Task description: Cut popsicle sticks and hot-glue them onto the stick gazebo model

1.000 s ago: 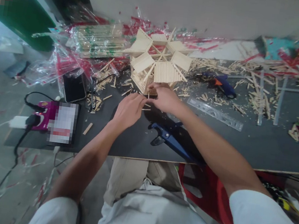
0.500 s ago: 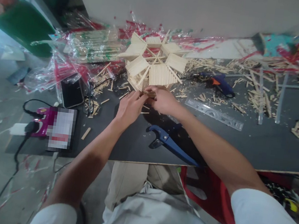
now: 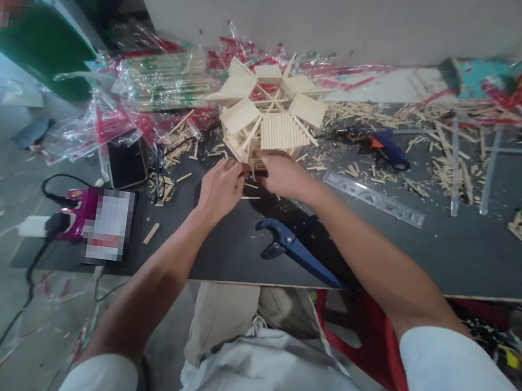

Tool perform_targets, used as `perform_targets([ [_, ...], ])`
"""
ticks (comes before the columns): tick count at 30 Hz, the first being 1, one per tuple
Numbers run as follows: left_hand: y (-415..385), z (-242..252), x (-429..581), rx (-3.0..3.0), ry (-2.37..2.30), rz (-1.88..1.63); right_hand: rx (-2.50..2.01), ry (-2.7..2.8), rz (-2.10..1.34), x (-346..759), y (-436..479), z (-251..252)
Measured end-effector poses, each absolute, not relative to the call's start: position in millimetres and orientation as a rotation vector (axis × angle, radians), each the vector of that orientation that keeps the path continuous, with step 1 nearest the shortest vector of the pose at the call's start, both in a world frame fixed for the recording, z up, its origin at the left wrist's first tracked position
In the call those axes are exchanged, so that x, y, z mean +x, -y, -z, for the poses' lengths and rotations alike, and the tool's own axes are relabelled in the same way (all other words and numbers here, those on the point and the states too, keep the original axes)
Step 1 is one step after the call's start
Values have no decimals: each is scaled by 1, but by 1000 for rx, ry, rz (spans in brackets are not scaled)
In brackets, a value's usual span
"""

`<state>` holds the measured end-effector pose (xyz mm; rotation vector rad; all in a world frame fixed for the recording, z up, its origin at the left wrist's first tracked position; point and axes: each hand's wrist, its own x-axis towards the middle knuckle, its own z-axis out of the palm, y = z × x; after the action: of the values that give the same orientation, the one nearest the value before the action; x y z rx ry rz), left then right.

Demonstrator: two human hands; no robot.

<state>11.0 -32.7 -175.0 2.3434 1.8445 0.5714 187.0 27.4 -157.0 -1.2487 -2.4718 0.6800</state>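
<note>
From where I stand, both hands meet at the near edge of a wooden stick model (image 3: 275,103), which sits toward the back of the dark table (image 3: 447,263), its flat panels spread like petals. The left hand (image 3: 222,187) has its fingers drawn in narrow; the right hand (image 3: 282,174) curls just below the front panel — a thin stick (image 3: 253,173) shows between them, though I can't tell which hand, if either, grips it. Nearer the person lies a blue cutter (image 3: 299,248). Off to the right are a clear ruler (image 3: 375,198) and a glue gun (image 3: 385,148) near wood scraps (image 3: 368,117).
</note>
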Motion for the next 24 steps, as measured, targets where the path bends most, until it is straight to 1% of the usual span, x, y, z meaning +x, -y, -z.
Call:
perform_targets([
  [3, 33, 175, 12, 2359, -1815, -570, -1226, 2507, -656, 188, -26, 160],
  [12, 28, 176, 23, 2290, -1933, -508, -1246, 2444, -579, 181, -22, 167],
  [15, 28, 177, 19, 2299, -1886, -511, -1246, 2442, -566, 182, -19, 167],
  [21, 34, 171, 17, 2297, -1787, -532, -1213, 2481, -530, 221, 4, 147],
  [24, 37, 167, 20, 2302, -1807, -500, -1149, 2571, -660, 256, 13, 134],
])
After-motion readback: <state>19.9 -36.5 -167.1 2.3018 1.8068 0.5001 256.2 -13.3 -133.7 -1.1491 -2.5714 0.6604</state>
